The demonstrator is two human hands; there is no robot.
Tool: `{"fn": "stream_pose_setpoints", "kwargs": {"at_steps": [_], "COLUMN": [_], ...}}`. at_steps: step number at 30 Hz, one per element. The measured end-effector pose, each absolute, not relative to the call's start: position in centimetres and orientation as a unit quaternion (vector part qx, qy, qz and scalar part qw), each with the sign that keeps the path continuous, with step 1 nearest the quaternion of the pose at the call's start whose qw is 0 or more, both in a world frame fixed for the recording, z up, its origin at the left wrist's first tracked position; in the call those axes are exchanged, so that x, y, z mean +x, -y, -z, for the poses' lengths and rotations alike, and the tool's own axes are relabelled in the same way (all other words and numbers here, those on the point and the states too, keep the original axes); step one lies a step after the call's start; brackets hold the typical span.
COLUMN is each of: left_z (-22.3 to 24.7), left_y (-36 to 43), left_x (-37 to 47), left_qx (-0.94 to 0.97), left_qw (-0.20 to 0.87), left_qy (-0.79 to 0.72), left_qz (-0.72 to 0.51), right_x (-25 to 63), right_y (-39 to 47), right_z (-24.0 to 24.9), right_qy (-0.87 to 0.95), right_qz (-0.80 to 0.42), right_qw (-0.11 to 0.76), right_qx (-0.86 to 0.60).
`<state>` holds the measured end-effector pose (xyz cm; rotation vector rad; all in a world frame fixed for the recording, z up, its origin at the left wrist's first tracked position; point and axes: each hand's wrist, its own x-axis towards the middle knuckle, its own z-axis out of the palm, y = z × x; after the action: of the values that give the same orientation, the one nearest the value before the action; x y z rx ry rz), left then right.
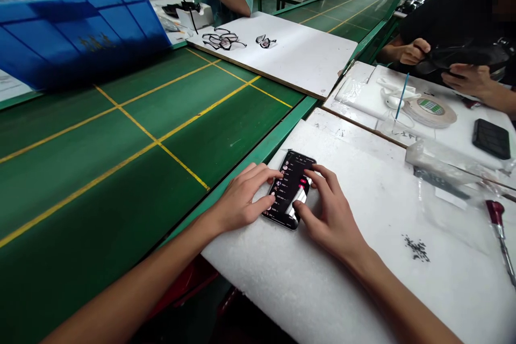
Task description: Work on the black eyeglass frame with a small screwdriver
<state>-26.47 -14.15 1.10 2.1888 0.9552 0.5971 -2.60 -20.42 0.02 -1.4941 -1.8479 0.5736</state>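
Observation:
A smartphone (288,189) with a lit dark screen showing a list lies on the white foam-like table top, tilted slightly in my view. My left hand (245,196) grips its left edge, index fingertip and thumb tip at the side of the screen. From the other side, my right hand (328,204) grips the right edge, its thumb near the lower corner and its fingers near the upper one. Both hands have bent, slightly spread fingers. A bright reflection covers the lower right of the screen.
Left of the table runs a green conveyor belt (133,156) with a blue crate (80,32) beyond it. Tiny black screws (416,248), a screwdriver (499,226), plastic bags (447,193) and a tape roll (431,110) lie to the right. Glasses frames (223,39) sit ahead; two people work nearby.

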Motion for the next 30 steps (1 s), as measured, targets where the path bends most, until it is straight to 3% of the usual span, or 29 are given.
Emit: {"fn": "stream_pose_setpoints", "kwargs": {"at_steps": [17, 30], "left_z": [-1.12, -1.29], "left_y": [14.24, 14.19], "left_x": [-26.23, -26.52], "left_qx": [0.85, 0.832], "left_qw": [0.302, 0.347], "left_qy": [-0.372, -0.368], "left_qz": [-0.219, -0.229], "right_x": [-2.56, -2.31], "right_y": [20.61, 20.48], "right_z": [-0.21, -0.35], "right_qy": [0.703, 0.723], "right_qz": [-0.236, -0.229], "right_qw": [0.333, 0.324], "right_qx": [-0.583, -0.565]}}
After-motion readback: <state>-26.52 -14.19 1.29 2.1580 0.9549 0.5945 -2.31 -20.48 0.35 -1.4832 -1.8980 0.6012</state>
